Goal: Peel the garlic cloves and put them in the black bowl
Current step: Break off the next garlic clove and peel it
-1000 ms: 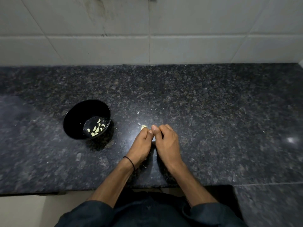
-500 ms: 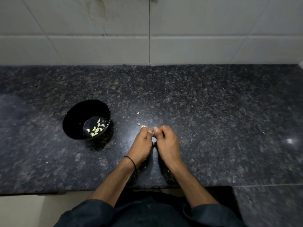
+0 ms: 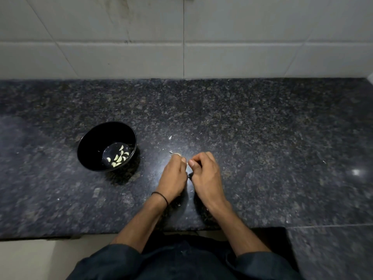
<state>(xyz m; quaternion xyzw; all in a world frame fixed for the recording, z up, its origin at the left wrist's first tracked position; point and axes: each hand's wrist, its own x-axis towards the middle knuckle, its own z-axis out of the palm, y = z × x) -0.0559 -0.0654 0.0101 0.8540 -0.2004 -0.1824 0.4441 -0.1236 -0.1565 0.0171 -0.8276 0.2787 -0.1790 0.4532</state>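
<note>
Garlic clove (image 3: 177, 154) shows pale at the curled fingertips of the left hand (image 3: 174, 176), which pinches it. The right hand (image 3: 205, 174), also curled, has drawn slightly apart from the left since half a second ago (probably stripping skin; what it holds I cannot tell), so peeling looks unfinished. Peeled cloves (image 3: 119, 156) lie in the black bowl (image 3: 88, 138), to the left on the speckled counter (image 3: 262, 138) below a tiled wall (image 3: 242, 37).

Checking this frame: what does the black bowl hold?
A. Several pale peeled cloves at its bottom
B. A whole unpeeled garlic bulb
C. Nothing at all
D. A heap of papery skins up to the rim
A: a handful of pale peeled cloves lie at the bottom of the black bowl, and the rest of its dark inside is bare.
</note>
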